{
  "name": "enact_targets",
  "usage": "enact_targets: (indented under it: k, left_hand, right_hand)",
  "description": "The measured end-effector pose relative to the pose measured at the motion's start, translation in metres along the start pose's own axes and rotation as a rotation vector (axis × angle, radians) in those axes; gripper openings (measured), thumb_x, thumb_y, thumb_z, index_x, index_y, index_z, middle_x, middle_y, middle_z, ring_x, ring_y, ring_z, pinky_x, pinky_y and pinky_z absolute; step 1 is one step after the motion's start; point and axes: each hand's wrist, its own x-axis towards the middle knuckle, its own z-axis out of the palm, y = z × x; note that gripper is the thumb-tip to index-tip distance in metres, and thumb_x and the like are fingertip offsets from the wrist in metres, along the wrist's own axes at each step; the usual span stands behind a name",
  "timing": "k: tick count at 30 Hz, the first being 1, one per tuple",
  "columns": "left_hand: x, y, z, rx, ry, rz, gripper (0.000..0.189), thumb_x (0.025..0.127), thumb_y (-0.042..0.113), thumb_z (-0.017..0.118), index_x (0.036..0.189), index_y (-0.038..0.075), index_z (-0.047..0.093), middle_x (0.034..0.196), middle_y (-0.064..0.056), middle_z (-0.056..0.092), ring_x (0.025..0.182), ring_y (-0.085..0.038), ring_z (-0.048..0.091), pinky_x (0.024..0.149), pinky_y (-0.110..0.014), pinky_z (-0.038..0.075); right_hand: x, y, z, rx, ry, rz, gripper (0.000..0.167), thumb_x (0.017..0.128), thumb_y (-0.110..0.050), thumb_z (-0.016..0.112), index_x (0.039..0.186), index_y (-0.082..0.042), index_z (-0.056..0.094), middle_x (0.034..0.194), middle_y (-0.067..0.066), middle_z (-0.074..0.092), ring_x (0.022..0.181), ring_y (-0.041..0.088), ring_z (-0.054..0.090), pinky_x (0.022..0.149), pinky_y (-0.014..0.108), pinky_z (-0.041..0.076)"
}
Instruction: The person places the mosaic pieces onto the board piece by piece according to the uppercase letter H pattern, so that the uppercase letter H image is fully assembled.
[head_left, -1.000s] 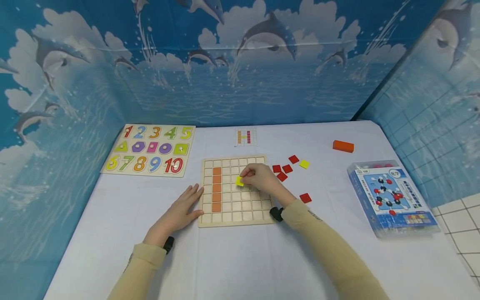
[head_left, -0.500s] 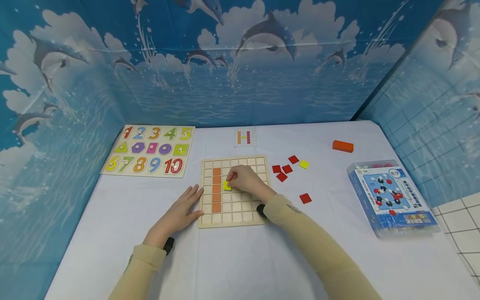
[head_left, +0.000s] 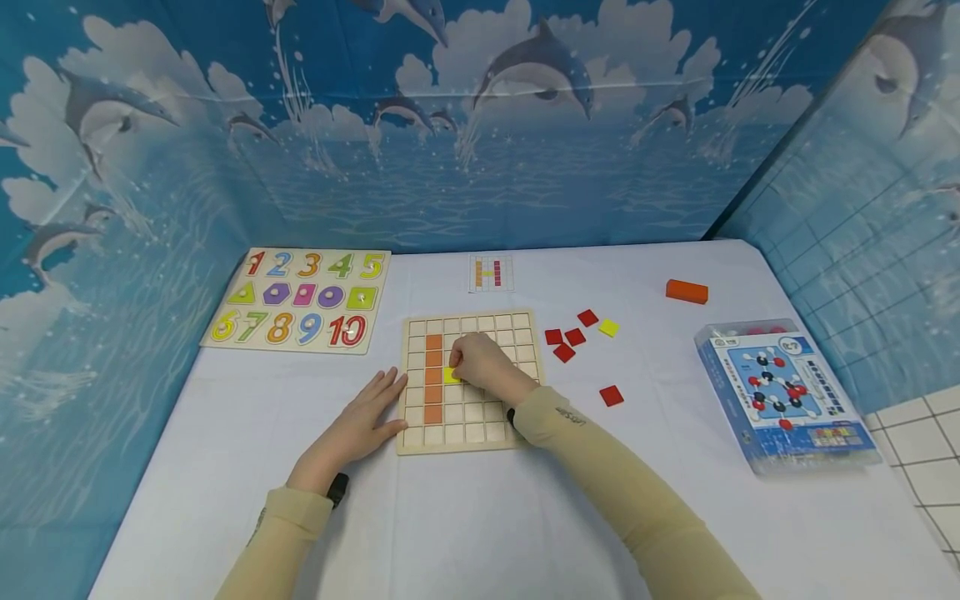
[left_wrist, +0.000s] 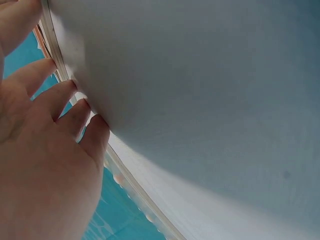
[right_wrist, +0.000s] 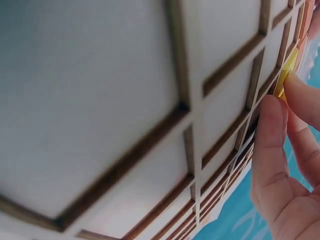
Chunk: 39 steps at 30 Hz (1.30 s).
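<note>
A wooden grid board (head_left: 454, 437) lies on the white table, with several orange tiles (head_left: 433, 376) in one upright column near its left side. My right hand (head_left: 487, 365) pinches a yellow square tile (head_left: 451, 376) at the cell just right of that column's middle. Seen from the right wrist, the yellow tile (right_wrist: 286, 70) leans at the grid between thumb and fingers; whether it lies fully in the cell cannot be told. My left hand (head_left: 367, 421) rests on the table, its fingertips touching the board's left edge, fingers spread in the left wrist view.
Several red tiles (head_left: 575, 337) and another yellow tile (head_left: 609, 328) lie right of the board. Behind it is a small pattern card (head_left: 491, 273). A number puzzle (head_left: 296, 300) stands back left; an orange block (head_left: 686, 292) and a boxed molecule set (head_left: 787, 396) are at right.
My right hand has carried the yellow tile leftward across the board to the cell beside the orange column, then lowered it slightly. My left hand has stayed at the board's edge.
</note>
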Motion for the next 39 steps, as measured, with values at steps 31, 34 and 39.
enact_targets:
  k: [31, 34, 39]
  left_hand:
    - [0.0, 0.001, -0.002, 0.014, 0.014, 0.01, 0.073, 0.095, 0.029, 0.065, 0.156, 0.01, 0.03, 0.164, -0.015, 0.02, 0.152, -0.037, 0.013, 0.121, -0.057, 0.021]
    - [-0.001, 0.001, -0.002, 0.009, 0.015, 0.01, 0.073, 0.095, 0.03, 0.066, 0.156, 0.011, 0.03, 0.164, -0.015, 0.02, 0.152, -0.037, 0.013, 0.121, -0.057, 0.021]
    - [0.0, 0.0, -0.001, 0.007, 0.017, 0.011, 0.074, 0.094, 0.029, 0.066, 0.156, 0.011, 0.029, 0.164, -0.015, 0.02, 0.152, -0.037, 0.012, 0.121, -0.057, 0.021]
  right_hand:
    - [-0.067, 0.136, -0.093, 0.323, 0.294, 0.313, 0.035, 0.096, -0.029, 0.063, 0.123, -0.008, 0.063, 0.118, 0.016, 0.065, 0.102, 0.03, 0.06, 0.088, 0.038, 0.053]
    - [-0.075, 0.151, -0.103, 0.323, 0.322, 0.336, 0.037, 0.097, -0.029, 0.061, 0.127, -0.007, 0.061, 0.122, 0.018, 0.061, 0.105, 0.032, 0.058, 0.093, 0.041, 0.052]
    - [-0.082, 0.167, -0.114, 0.324, 0.361, 0.381, 0.044, 0.098, -0.034, 0.06, 0.132, -0.006, 0.057, 0.13, 0.02, 0.057, 0.11, 0.035, 0.057, 0.098, 0.044, 0.052]
